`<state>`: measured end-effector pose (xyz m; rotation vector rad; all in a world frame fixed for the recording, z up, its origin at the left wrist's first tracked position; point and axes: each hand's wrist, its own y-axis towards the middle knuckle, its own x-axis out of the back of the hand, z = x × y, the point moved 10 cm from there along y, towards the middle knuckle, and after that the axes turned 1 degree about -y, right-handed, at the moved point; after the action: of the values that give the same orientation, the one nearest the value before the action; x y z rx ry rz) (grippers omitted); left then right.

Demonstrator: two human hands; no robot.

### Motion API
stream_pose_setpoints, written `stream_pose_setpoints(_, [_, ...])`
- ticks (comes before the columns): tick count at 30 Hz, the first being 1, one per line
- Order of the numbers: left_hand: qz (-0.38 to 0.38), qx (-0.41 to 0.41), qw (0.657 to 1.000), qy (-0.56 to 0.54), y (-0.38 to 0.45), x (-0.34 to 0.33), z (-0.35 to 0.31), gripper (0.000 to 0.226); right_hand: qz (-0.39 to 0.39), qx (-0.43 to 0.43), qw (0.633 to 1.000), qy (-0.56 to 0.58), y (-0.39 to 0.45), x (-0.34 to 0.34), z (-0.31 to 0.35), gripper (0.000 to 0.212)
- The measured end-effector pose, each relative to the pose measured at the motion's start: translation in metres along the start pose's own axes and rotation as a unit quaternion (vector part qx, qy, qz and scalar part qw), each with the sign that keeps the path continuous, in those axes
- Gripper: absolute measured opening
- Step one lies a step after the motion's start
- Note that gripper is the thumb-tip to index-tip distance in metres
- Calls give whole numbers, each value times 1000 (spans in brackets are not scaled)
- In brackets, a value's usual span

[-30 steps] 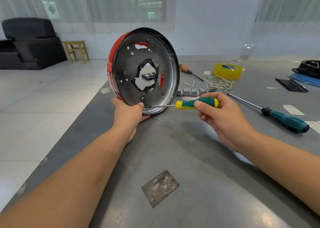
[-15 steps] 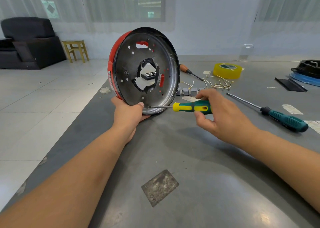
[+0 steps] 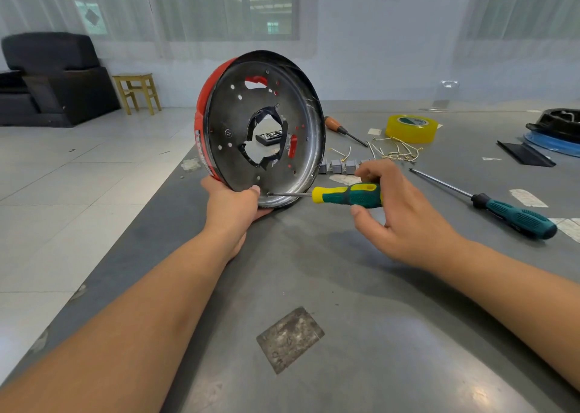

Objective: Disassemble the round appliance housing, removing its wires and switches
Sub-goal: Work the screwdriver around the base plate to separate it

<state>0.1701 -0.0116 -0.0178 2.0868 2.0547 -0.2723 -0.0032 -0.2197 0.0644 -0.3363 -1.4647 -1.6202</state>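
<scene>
Since a second ago the right hand has rolled over the screwdriver: the fingers that lay along the top of the handle now arch above it, and the thumb has dropped below.

On the grey table the housing stands on edge, tilted slightly, its open metal underside facing the camera and its red shell showing along the left rim. A ragged hole is cut through the middle of the plate, and small round holes are scattered over it.

At the housing's lower left rim, the left hand cups it from below, palm under the rim and thumb pressed against the plate, steadying it where it touches the table.

The right hand pinches the green-and-yellow handle between thumb and fingertips, fingers curled over it. The screwdriver lies nearly level, its tip at a point near the bottom edge of the plate, just beside the left thumb.

A second, longer screwdriver lies to the right, well apart from the hands. Behind the right hand sit a roll of yellow tape, a tangle of loose wires, a row of small grey switches and an orange-handled tool.
</scene>
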Motion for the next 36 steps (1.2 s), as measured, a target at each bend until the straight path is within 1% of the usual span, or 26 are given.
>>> stream_pose_setpoints(1, [1,0,1000,0,0,0,0,43,-6,-20,1000,-9,0,1,-5,45])
stream_pose_setpoints(3, [0,0,1000,0,-1,0,0,43,-20,-64,996,-65,-1,3,-14,46])
stream_pose_setpoints(5, [-1,0,1000,0,-1,-1,0,42,-19,-74,993,-89,0,1,-17,46])
stream_pose_setpoints(7, [0,-1,1000,0,0,-1,0,42,-12,-30,998,-52,0,-1,-7,43])
stream_pose_setpoints(9, [0,-2,1000,2,0,-1,0,42,-3,4,1000,7,-1,-3,0,46])
stream_pose_setpoints(11, [1,-4,1000,4,0,0,0,43,-4,-16,999,52,-2,-2,-3,46])
stream_pose_setpoints(12, [2,-5,1000,5,0,0,0,43,-12,-41,998,45,-1,-1,-7,43])
stream_pose_setpoints(13, [2,-6,1000,5,0,0,0,43,-19,-67,998,7,-1,1,-12,41])
stream_pose_setpoints(14, [2,-6,1000,4,1,0,0,43,-28,-79,995,-58,0,3,-15,43])
stream_pose_setpoints(15, [3,-5,1000,4,1,0,0,43,-32,-77,989,-118,1,5,-14,45])
stream_pose_setpoints(16, [3,-5,1000,3,1,0,0,43,-37,-64,987,-140,2,5,-12,43])
stream_pose_setpoints(18, [2,-5,1000,3,1,0,1,42,-32,-26,996,-80,1,3,-4,33])
stream_pose_setpoints(20, [0,-6,1000,0,2,1,1,42,-19,11,1000,-16,-1,0,5,38])
stream_pose_setpoints(21, [-1,-7,1000,-1,2,1,1,42,-19,7,1000,16,-1,-1,5,40])
stream_pose_setpoints(22, [-1,-7,1000,0,2,1,1,42,-27,-13,998,47,-1,0,1,41])
stream_pose_setpoints(24, [-1,-6,1000,1,2,1,1,42,-48,-80,991,95,-1,1,-10,36])
stream_pose_setpoints(25, [0,-5,1000,1,2,1,1,42,-51,-112,989,80,-3,1,-17,33])
stream_pose_setpoints(26, [0,-4,1000,1,2,1,1,42,-50,-126,990,31,-3,1,-21,35])
stream_pose_setpoints(28, [0,-3,1000,1,2,1,2,42,-52,-123,989,-64,-3,4,-24,41])
stream_pose_setpoints(29, [0,-3,1000,2,2,1,1,42,-53,-118,990,-60,-2,4,-23,40])
stream_pose_setpoints(31, [0,-2,1000,2,2,1,1,43,-42,-91,995,9,-2,0,-18,31])
stream_pose_setpoints(33, [0,-1,1000,2,1,0,1,44,-37,-46,997,47,-2,-2,-8,35])
stream_pose_setpoints(34, [-1,-1,1000,3,1,0,1,44,-40,-44,996,61,-3,-2,-7,38])
stream_pose_setpoints(35, [0,-1,1000,5,1,0,1,44,-47,-59,994,75,-3,-1,-9,36])
stream_pose_setpoints(36, [0,-1,1000,6,0,0,0,44,-52,-87,992,74,-4,-1,-15,30])
